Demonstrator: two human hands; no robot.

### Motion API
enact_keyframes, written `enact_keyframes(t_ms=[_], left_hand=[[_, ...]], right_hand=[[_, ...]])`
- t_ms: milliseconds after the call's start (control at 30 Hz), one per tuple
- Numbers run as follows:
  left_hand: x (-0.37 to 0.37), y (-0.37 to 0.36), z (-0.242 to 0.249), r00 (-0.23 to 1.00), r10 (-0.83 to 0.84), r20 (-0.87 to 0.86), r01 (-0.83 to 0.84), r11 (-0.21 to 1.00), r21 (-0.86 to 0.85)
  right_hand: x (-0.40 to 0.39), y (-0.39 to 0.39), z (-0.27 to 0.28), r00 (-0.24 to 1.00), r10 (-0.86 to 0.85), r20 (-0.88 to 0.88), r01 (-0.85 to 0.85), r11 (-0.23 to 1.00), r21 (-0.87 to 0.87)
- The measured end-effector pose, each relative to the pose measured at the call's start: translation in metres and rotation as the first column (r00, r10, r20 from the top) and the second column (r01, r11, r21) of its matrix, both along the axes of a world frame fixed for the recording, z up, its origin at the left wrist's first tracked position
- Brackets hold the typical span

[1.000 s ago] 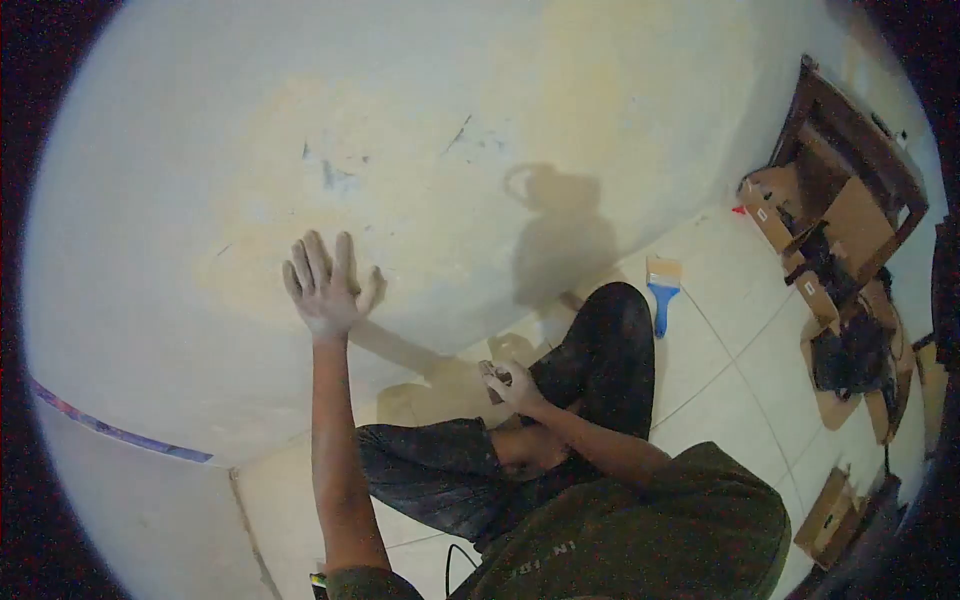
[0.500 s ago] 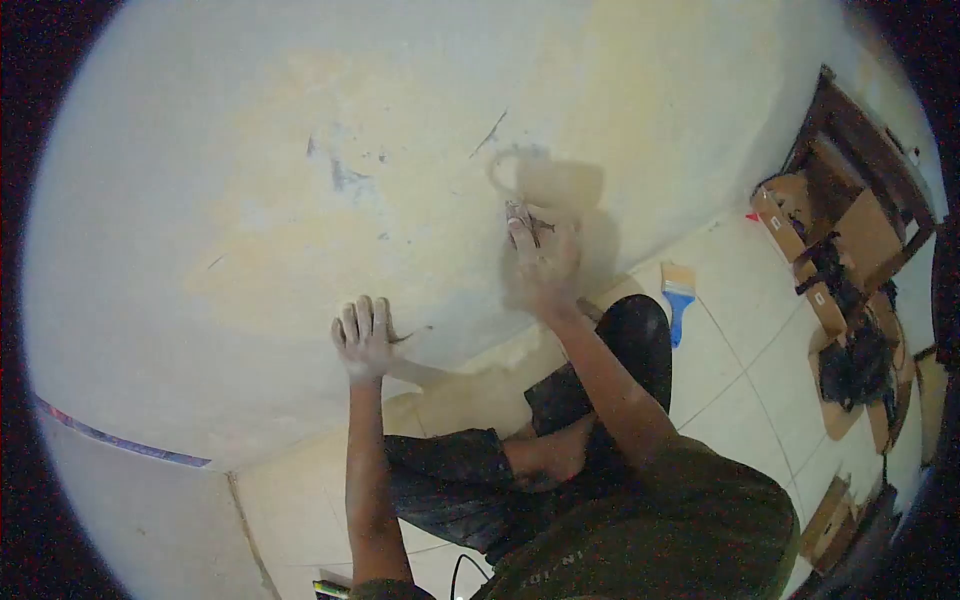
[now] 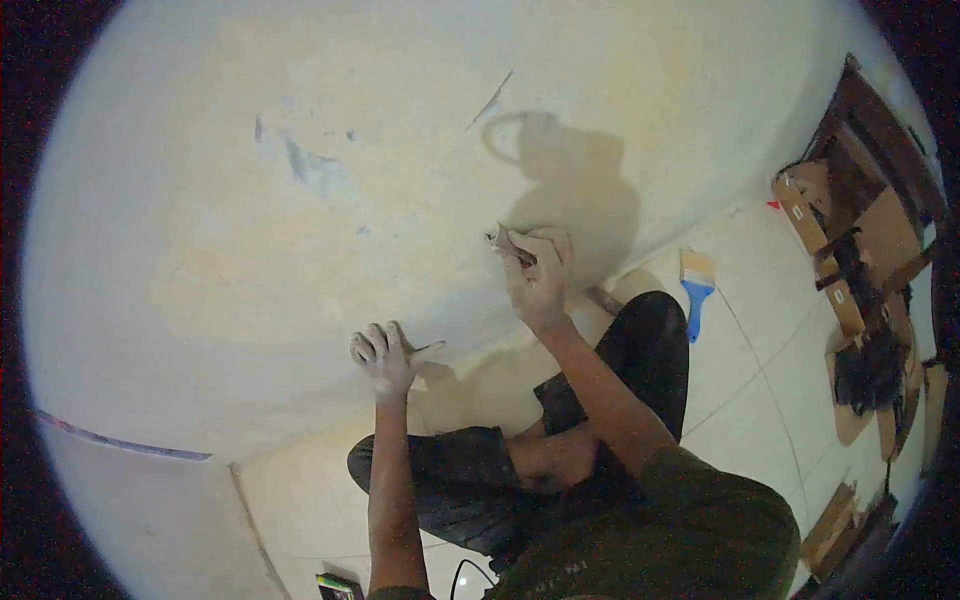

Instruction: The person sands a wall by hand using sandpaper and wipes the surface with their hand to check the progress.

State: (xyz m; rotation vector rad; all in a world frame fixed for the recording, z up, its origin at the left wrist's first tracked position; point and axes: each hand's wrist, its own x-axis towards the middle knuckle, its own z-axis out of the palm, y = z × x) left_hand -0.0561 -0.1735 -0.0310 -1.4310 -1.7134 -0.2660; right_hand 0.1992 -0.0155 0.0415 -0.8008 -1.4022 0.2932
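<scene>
The pale, patchy wall [image 3: 300,240] fills the upper part of the view, with yellowish areas, dark marks and a slanted crack. Low on it, my left hand [image 3: 386,362] is spread and holds nothing, dusty, with its thumb out to the right. My right hand [image 3: 541,280] is closed around a small folded piece of sandpaper-like material [image 3: 507,242], close to the wall. Whether that piece touches the wall is unclear. A shadow of the hand and head falls above and to the right.
On the tiled floor [image 3: 745,385], right of my bent knee, lies a paintbrush [image 3: 696,293] with a blue handle. Opened cardboard boxes [image 3: 885,235] and a dark bag-like item [image 3: 868,375] stand at the far right. A small box [image 3: 338,586] sits at the bottom edge.
My right hand has moved slightly down and turned, showing more of the folded piece. My left hand has shifted right and down, its thumb now farther out. The view has shifted a little.
</scene>
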Motion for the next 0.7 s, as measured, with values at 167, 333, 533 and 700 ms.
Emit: enact_keyframes(t_ms=[167,333,533,700], left_hand=[[-0.005,-0.015,-0.042,0.854,0.317,0.414,-0.089,0.871,-0.484],[-0.015,-0.017,-0.121,0.951,0.260,0.170,-0.215,0.946,-0.244],[-0.011,-0.007,-0.128,0.947,0.219,0.236,-0.182,0.969,-0.169],[0.004,-0.006,-0.131,0.918,0.226,0.326,-0.174,0.968,-0.181]], right_hand=[[0.011,-0.010,-0.095,0.985,-0.043,0.169,0.035,0.998,0.051],[0.001,-0.006,-0.059,0.994,-0.056,0.090,0.058,0.998,-0.025],[0.000,0.004,-0.068,0.994,0.048,0.094,-0.057,0.994,0.090],[-0.003,0.001,-0.071,0.975,-0.054,0.216,0.042,0.997,0.062]])
